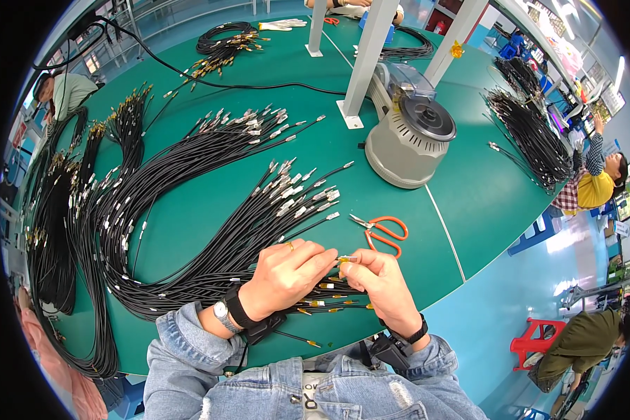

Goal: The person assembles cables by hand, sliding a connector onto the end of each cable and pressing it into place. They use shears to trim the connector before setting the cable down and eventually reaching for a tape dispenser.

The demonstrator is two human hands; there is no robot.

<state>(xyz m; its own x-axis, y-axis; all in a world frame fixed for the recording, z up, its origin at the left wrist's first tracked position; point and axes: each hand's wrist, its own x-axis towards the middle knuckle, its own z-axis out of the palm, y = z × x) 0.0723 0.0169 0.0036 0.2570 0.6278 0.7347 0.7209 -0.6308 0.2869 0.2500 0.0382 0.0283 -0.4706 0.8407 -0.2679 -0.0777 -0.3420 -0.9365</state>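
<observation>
A green table (pixel 476 192) spreads out on every side of the orange-handled scissors (pixel 369 226). To the left of the scissors, a broad mass of black cables (pixel 241 227) curves round, many of its white-tagged ends fanning up and rightward. A second black cable bundle (pixel 528 133) lies well to the right of the scissors, beyond them. Just past the scissors, farther from the person, stands a rounded grey machine (pixel 406 154) with a dark disc on top.

On the person's side of the scissors, the left hand (pixel 287 276) is closed to a pinch, and the right hand (pixel 385 283) grips with thumb and forefinger. Between their fingertips, nearer the person than the scissors and a little to their left, is a small yellow-and-silver piece (pixel 346 259). Its long axis runs roughly left to right, one end toward each hand; which end is the tip cannot be told, as fingers cover both. Below it, yellow-ended cables (pixel 318 304) point mostly rightward.
</observation>
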